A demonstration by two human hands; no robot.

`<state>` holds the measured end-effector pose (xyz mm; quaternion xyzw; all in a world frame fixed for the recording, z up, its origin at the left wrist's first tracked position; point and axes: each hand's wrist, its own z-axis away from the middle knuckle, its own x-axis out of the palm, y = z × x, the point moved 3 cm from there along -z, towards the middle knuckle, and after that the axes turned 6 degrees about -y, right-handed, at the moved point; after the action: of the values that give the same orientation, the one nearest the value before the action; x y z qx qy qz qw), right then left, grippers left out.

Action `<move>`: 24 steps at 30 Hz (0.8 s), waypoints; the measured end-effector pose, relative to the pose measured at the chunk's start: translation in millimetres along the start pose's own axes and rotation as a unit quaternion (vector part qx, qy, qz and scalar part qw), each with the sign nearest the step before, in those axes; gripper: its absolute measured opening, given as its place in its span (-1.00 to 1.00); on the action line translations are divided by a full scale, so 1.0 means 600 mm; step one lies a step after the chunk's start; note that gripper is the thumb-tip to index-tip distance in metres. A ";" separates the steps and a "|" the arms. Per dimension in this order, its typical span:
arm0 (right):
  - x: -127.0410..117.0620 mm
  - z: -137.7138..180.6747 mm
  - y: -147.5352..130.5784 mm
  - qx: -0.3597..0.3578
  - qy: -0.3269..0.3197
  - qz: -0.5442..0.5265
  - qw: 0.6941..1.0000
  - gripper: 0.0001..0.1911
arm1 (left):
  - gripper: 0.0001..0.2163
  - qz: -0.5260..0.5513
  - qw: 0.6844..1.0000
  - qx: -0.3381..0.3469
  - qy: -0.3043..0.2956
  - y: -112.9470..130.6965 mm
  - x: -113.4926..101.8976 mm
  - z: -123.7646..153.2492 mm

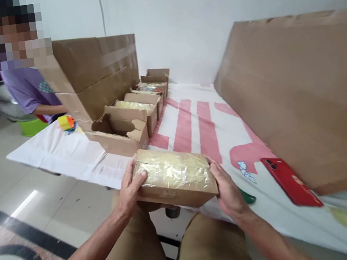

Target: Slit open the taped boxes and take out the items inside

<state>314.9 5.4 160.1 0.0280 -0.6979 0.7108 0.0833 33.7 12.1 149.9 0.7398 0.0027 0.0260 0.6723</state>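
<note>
Between my two hands is a small open cardboard box [172, 194], filled to the top with clear plastic packets of something pale yellow [175, 170]. My left hand [132, 188] grips its left end, the thumb lying over the packets. Around the right end my right hand [227, 187] is closed, its fingers partly hidden behind the box. The box is at the table's near edge, above my lap. Just beyond it stands another small cardboard box [117, 143], open at the top, with a dark interior.
More small filled boxes [138, 104] line up toward the wall beside a tall carton [97, 63]. A large carton [300, 100] stands at the right. A red phone [291, 182] and a green object [248, 197] lie near my right hand. A person in purple [27, 85] sits at left.
</note>
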 end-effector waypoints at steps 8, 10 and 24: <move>-0.022 0.009 0.015 -0.041 0.021 0.049 0.998 -0.27 | -0.43 -0.011 0.999 0.039 -0.024 -0.023 0.020 -0.029; -0.057 0.011 0.027 -0.034 0.036 0.080 0.996 -0.25 | -0.43 -0.029 0.998 0.048 -0.034 -0.031 0.021 -0.031; -0.197 0.012 0.077 -0.133 0.035 0.651 0.746 -0.69 | -0.30 0.011 0.998 0.050 -0.032 -0.003 0.020 -0.047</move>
<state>423.7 -11.8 95.9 -0.4695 -0.6310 0.4926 -0.3724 44.6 40.9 151.1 0.7729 -0.0257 0.0093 0.6340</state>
